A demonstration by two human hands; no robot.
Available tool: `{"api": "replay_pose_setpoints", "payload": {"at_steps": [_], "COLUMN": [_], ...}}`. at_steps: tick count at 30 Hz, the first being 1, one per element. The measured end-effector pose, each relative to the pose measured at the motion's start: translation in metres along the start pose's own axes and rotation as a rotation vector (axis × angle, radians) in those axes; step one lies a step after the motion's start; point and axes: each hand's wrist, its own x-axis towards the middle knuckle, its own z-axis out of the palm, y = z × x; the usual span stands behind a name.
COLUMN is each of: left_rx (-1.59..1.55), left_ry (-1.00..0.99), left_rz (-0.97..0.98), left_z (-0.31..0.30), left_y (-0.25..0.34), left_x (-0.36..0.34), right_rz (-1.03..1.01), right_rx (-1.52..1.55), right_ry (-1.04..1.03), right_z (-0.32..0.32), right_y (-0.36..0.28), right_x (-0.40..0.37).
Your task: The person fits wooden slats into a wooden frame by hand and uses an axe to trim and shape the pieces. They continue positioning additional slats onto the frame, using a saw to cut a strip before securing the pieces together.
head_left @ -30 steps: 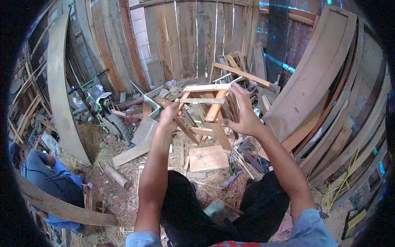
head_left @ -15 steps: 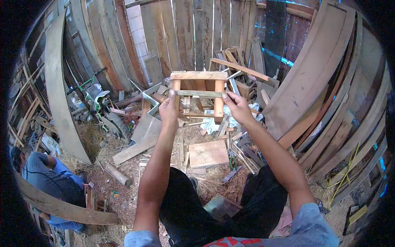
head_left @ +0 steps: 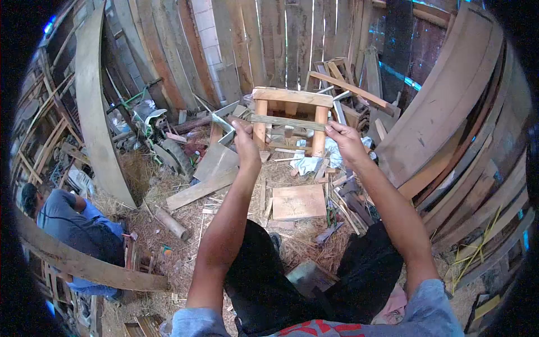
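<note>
My left hand is at the left end of a thin greenish-grey wooden slat, its fingers closed round that end. My right hand pinches the slat's right end between thumb and fingers. The slat lies across the front of a small wooden frame, which has a thick top rail and two upright legs. Between the legs, lower crosspieces show behind the slat. Both forearms are stretched forward over my knees.
On the floor ahead lies a flat square board. A log lies to the left. A person bends at the far left behind a curved plank. Large boards lean at the right, and scrap wood is piled ahead.
The view has shifted, so the frame and both hands appear farther right. The slat now tilts slightly down to the right. Both hands remain at its ends.
</note>
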Motion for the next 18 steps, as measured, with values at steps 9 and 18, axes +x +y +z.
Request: {"api": "replay_pose_setpoints", "payload": {"at_steps": [9,18], "left_rx": [0.200,0.113], "left_ry": [0.018,0.056], "left_rz": [0.128,0.084], "left_z": [0.010,0.006], "left_y": [0.016,0.015], "left_x": [-0.013,-0.010], "right_rz": [-0.057,-0.028], "right_rx": [-0.001,0.022], "right_ry": [-0.065,-0.088], "right_z": [-0.008,-0.007], "right_y": [0.013,0.011], "right_x": [0.005,0.003]}}
